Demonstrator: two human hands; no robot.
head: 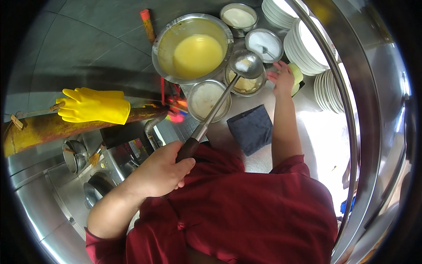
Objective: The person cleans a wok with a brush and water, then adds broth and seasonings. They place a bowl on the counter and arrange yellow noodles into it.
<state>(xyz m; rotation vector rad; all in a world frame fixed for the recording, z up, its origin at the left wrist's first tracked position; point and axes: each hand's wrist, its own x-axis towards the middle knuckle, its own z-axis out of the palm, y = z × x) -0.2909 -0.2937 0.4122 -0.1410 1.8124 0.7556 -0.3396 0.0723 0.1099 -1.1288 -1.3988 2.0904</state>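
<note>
My left hand [161,170] grips the dark handle of a long metal ladle [217,109]. The ladle's bowl hangs over a metal bowl of pale yellow granules [245,85] and holds white and yellowish powder. My right hand [283,79] is beside that bowl, fingers apart, nothing visible in them. Just right of it is a pale green object [296,74], partly hidden; contact cannot be told. Above my right hand sits a metal bowl of white powder [263,44] with a spoon in it. Nearer me, a bowl of whitish contents [208,99] lies partly under the ladle shaft.
A large metal basin of yellow liquid [197,56] stands at the back, near another bowl of pale contents [238,18]. White plates [306,46] are stacked at right behind a metal rail [344,99]. A folded dark cloth [250,130] lies on the counter. Yellow rubber gloves [95,105] hang at left.
</note>
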